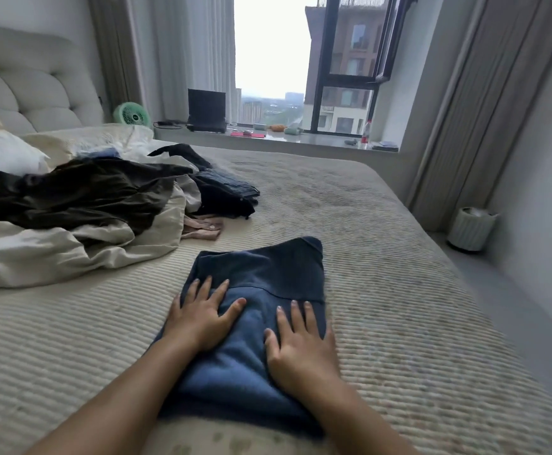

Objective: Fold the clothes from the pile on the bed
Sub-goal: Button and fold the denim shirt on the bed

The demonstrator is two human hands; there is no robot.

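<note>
A dark blue garment (261, 274) lies folded into a rough rectangle on the beige ribbed bedspread (383, 257), right in front of me. My left hand (199, 315) presses flat on its left half, fingers spread. My right hand (296, 343) presses flat on its right half, fingers straight. To the left lies the pile of unfolded clothes (81, 195): dark brown and black pieces on top of cream fabric, with a pink cuff at its near edge.
A white pillow (2, 152) and tufted headboard (32, 87) are at far left. The window ledge (301, 139) beyond the bed holds a laptop (206, 110), a green fan (132, 114) and a bottle (366, 133). A pale ribbed bin (471, 228) stands on the floor at right.
</note>
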